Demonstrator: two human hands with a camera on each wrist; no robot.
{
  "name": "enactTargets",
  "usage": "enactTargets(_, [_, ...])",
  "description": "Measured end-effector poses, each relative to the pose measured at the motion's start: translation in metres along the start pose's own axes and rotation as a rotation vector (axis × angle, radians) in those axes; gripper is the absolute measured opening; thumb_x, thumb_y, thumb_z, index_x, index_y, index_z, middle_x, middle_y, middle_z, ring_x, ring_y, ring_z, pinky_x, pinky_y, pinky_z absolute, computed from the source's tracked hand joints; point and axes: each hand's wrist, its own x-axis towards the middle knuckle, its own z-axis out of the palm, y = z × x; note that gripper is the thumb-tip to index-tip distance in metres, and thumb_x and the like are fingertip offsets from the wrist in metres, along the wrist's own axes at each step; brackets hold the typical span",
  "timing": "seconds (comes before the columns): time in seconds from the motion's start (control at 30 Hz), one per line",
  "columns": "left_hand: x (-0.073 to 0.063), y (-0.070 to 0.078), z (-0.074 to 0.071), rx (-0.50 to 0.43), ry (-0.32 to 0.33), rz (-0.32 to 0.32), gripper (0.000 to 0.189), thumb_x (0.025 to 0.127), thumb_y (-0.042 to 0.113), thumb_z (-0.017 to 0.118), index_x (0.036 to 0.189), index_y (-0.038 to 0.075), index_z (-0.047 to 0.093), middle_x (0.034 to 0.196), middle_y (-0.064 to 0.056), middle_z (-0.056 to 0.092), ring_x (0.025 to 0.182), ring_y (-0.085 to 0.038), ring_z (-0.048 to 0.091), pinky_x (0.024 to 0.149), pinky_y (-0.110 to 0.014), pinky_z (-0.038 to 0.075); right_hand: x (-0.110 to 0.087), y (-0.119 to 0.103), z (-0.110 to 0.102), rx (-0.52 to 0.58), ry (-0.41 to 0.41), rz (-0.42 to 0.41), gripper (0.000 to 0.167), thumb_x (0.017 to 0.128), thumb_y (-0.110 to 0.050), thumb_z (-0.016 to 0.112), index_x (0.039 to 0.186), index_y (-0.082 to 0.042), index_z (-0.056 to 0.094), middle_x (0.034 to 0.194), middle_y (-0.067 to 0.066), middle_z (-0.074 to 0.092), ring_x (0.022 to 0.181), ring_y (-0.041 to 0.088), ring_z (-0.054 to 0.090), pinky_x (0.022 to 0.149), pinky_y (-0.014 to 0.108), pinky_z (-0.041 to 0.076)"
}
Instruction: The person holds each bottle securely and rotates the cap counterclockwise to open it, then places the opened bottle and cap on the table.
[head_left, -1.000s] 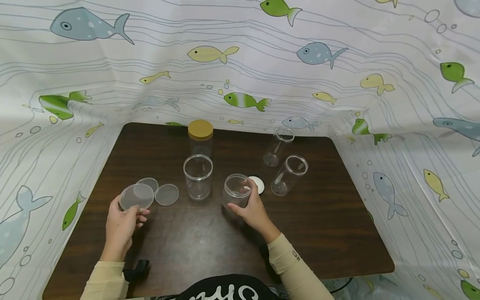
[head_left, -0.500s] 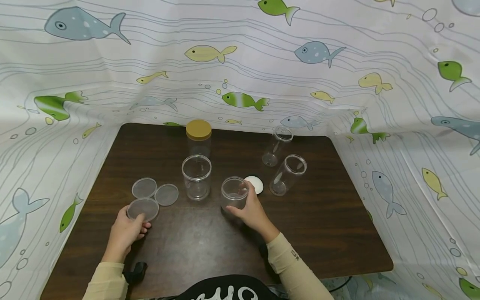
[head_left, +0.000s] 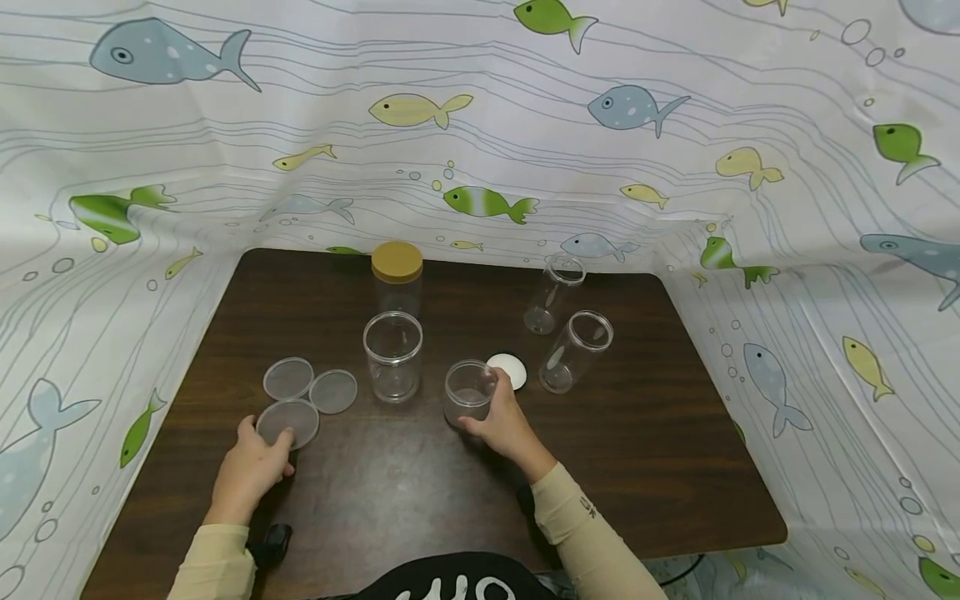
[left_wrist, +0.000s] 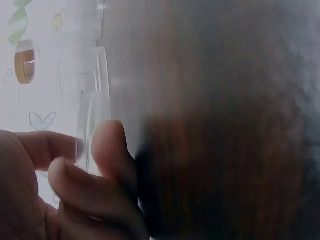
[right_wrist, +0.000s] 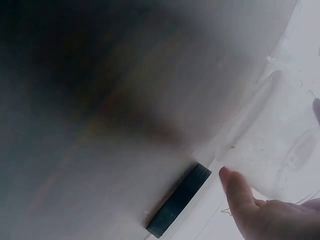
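A clear round lid (head_left: 288, 424) lies low at the table's left, touching or nearly touching two similar lids. My left hand (head_left: 249, 471) holds its near edge, thumb and fingers on either side; the left wrist view shows the lid's rim (left_wrist: 90, 132) between them. My right hand (head_left: 510, 427) grips a short clear jar (head_left: 469, 395) from its right side, and the jar appears to stand on the table. In the right wrist view the jar (right_wrist: 265, 145) is pale and blurred beside the fingers. A white-topped lid (head_left: 507, 372) with a dark rim lies just behind the right hand.
Another clear jar (head_left: 393, 358) stands left of the held one. Behind it is a jar with a yellow lid (head_left: 397, 262). Two tall open jars (head_left: 576, 354) stand at the right. The two other clear lids (head_left: 288, 379) lie behind the left hand. Fish-patterned cloth surrounds the table.
The left hand has lowered its lid toward me onto the table, uncovering the lid behind. The right hand has brought its jar slightly down and toward me.
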Motion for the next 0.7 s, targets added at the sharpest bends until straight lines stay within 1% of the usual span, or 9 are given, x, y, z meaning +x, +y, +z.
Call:
enactTargets(0.07, [0.001, 0.000, 0.000, 0.023, -0.004, -0.001, 0.092, 0.105, 0.050, 0.034, 0.153, -0.015, -0.010, 0.069, -0.001, 0.072, 0.079, -0.031, 0.068, 0.079, -0.053, 0.047, 0.001, 0.000, 0.000, -0.010, 0.011, 0.007, 0.098, 0.079, -0.014, 0.088, 0.149, 0.007, 0.021, 0.143, 0.030, 0.039, 0.134, 0.044, 0.044, 0.109, 0.053, 0.039])
enactTargets(0.13, [0.001, 0.000, -0.001, 0.038, -0.013, 0.002, 0.094, 0.105, 0.051, 0.033, 0.151, -0.016, -0.013, 0.068, -0.002, 0.072, 0.092, -0.042, 0.067, 0.084, -0.059, 0.045, 0.001, 0.001, -0.001, -0.024, 0.021, 0.015, 0.097, 0.079, -0.011, 0.088, 0.148, 0.006, 0.023, 0.141, 0.030, 0.040, 0.132, 0.044, 0.046, 0.108, 0.052, 0.040])
enactTargets(0.2, [0.002, 0.000, -0.001, 0.054, -0.015, 0.002, 0.095, 0.104, 0.052, 0.032, 0.151, -0.016, -0.014, 0.068, -0.002, 0.072, 0.105, -0.050, 0.062, 0.088, -0.062, 0.044, 0.001, 0.001, -0.001, -0.034, 0.027, 0.032, 0.097, 0.078, -0.010, 0.089, 0.148, 0.005, 0.024, 0.142, 0.029, 0.041, 0.133, 0.044, 0.046, 0.108, 0.052, 0.041])
enactTargets(0.27, [0.002, 0.001, -0.001, 0.057, -0.016, -0.001, 0.096, 0.104, 0.053, 0.031, 0.151, -0.016, -0.015, 0.068, -0.001, 0.072, 0.112, -0.054, 0.058, 0.089, -0.063, 0.043, 0.002, 0.001, -0.002, -0.043, 0.029, 0.045, 0.097, 0.077, -0.009, 0.089, 0.148, 0.003, 0.025, 0.144, 0.029, 0.042, 0.134, 0.044, 0.046, 0.109, 0.051, 0.041])
enactTargets(0.37, [0.001, 0.000, -0.002, 0.049, -0.016, -0.010, 0.097, 0.103, 0.055, 0.030, 0.151, -0.016, -0.016, 0.068, -0.001, 0.072, 0.111, -0.054, 0.058, 0.089, -0.063, 0.043, 0.002, 0.002, -0.003, -0.059, 0.029, 0.059, 0.099, 0.077, -0.010, 0.090, 0.150, 0.002, 0.025, 0.148, 0.029, 0.041, 0.137, 0.043, 0.045, 0.110, 0.052, 0.040])
enactTargets(0.47, [-0.001, 0.000, -0.003, 0.039, -0.018, -0.023, 0.099, 0.103, 0.058, 0.029, 0.151, -0.015, -0.017, 0.069, 0.000, 0.072, 0.108, -0.053, 0.059, 0.088, -0.063, 0.043, 0.002, 0.002, -0.003, -0.083, 0.028, 0.054, 0.102, 0.077, -0.013, 0.091, 0.152, 0.003, 0.023, 0.148, 0.029, 0.041, 0.136, 0.043, 0.045, 0.109, 0.052, 0.041])
enactTargets(0.57, [-0.003, 0.000, -0.005, 0.038, -0.019, -0.035, 0.100, 0.102, 0.061, 0.028, 0.152, -0.013, -0.016, 0.071, 0.001, 0.072, 0.106, -0.052, 0.059, 0.086, -0.063, 0.044, 0.001, 0.001, -0.005, -0.118, 0.039, 0.058, 0.109, 0.075, -0.021, 0.093, 0.154, 0.004, 0.022, 0.146, 0.030, 0.043, 0.134, 0.044, 0.047, 0.107, 0.053, 0.042])
enactTargets(0.7, [-0.006, 0.000, -0.009, 0.054, 0.003, -0.033, 0.098, 0.102, 0.063, 0.029, 0.155, -0.011, -0.006, 0.078, -0.003, 0.075, 0.103, -0.053, 0.061, 0.076, -0.060, 0.047, -0.002, -0.007, -0.012, -0.170, 0.054, 0.072, 0.119, 0.072, -0.037, 0.094, 0.156, 0.004, 0.020, 0.147, 0.030, 0.041, 0.134, 0.046, 0.045, 0.106, 0.056, 0.042])
